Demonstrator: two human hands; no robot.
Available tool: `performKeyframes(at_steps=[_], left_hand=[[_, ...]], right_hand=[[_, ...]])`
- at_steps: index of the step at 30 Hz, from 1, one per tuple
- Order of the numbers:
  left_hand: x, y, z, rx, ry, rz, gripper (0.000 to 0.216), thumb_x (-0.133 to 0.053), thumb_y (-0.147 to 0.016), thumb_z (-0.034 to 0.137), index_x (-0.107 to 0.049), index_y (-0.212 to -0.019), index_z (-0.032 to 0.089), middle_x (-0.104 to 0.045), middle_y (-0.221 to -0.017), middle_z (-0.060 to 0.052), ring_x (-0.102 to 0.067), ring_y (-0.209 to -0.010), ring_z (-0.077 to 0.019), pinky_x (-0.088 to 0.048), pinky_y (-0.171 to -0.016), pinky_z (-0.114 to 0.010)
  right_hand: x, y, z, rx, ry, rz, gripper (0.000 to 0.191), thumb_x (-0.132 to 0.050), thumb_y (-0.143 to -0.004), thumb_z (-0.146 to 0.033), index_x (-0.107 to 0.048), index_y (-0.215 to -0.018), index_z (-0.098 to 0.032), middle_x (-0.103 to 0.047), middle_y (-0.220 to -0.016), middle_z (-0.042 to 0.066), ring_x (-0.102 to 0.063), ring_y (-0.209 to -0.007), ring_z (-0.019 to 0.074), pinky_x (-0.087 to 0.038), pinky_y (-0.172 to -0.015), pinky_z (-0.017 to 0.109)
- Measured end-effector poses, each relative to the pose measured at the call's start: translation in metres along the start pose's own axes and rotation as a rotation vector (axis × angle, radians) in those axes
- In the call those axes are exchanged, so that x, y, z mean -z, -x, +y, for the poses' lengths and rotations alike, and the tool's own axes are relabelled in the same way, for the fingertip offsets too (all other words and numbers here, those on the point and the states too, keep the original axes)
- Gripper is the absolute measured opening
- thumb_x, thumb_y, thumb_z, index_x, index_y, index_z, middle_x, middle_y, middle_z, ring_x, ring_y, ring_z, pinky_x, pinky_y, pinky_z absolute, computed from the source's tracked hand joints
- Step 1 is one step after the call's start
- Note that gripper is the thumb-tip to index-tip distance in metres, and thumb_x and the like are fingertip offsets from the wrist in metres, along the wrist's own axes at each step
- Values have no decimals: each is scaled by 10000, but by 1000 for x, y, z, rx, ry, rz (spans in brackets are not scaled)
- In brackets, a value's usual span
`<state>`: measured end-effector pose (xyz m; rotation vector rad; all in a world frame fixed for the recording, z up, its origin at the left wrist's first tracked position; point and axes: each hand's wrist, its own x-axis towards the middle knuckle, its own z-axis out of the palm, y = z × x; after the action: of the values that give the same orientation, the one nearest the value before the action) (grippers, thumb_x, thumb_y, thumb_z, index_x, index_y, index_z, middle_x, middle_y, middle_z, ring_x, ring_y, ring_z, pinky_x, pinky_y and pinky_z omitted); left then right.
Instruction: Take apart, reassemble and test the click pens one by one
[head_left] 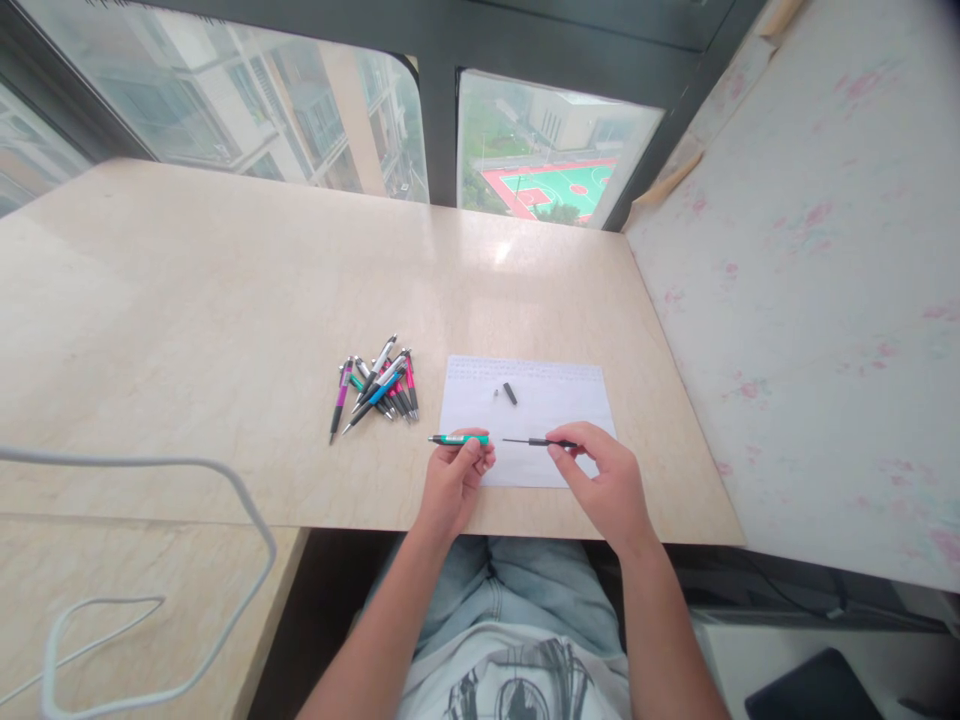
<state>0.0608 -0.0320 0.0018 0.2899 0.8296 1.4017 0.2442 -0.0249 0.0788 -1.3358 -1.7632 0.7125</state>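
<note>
One broad, cream, marble-patterned tabletop (225, 270) spreads beneath a dark-framed window (442, 130). Near its front edge lies a white rectangular sheet of paper (559, 400); left of that, well apart, sits a loose heap of slim click pens (386, 387) in purple, blue, pink, white and green. The bare right hand (607, 475) pinches the thicker end of a slim dark rod (537, 441) between thumb and fingers, over the sheet. The bare left hand (456, 475) holds a glossy green pen barrel (459, 439) sideways, its right end facing the rod's thin tip, the two not touching. Beyond them on the paper rest a short black tube (510, 393) and, just beside it, a tiny pale piece (495, 393), too small to identify.

At this step it seems best to keep rod and barrel level on one line, move gently so the thin end does not bend, and leave the loose bits undisturbed.

Pale handwriting (525, 369) runs along the sheet's far edge, too faint to read; no brand is legible on the barrel.
</note>
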Motion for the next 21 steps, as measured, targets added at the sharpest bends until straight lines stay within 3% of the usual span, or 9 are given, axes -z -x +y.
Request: performKeyframes(at_steps=[21], left_hand=[[2,3,7,75,241,-53,222,-811,-733,278,-717,-870,130,-663,-741,-35,-592,-654,-76,-505,-649,-185]], right_hand=[[-5,-15,-34,136,91,-58,106,-592,-904,-185,-680,-953,-218,-703,-908,39,-631,-790,167,-533,-706,298]])
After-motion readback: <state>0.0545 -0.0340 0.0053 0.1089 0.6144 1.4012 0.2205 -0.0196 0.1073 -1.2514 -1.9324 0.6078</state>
